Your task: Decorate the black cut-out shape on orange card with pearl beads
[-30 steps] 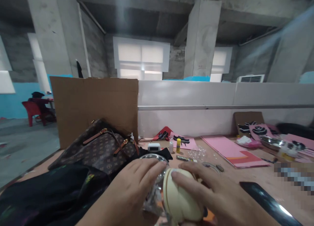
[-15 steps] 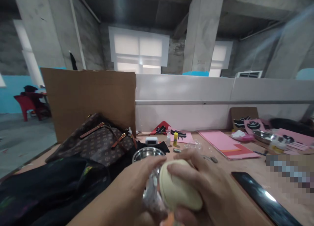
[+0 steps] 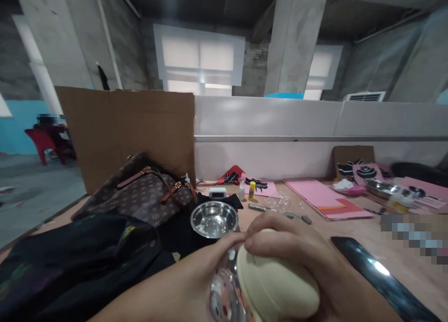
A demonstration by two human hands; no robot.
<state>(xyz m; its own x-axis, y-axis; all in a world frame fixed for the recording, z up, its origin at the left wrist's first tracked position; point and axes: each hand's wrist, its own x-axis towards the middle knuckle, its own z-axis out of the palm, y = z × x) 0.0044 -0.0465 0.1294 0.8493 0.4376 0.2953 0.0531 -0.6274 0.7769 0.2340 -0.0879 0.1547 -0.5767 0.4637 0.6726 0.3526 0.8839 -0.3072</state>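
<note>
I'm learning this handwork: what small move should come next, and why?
Perhaps a slight twist of the cream piece: the right hand wraps over it, while the left hand holds the clear piece right beside it, which could steady the turn.

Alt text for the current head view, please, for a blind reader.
A person's left hand and right hand hold a rounded cream object with a clear, shiny part on its left. Beyond them sits a round, shiny metal bowl, with a brown patterned handbag to the left and a flat, glossy black object at right.
</note>
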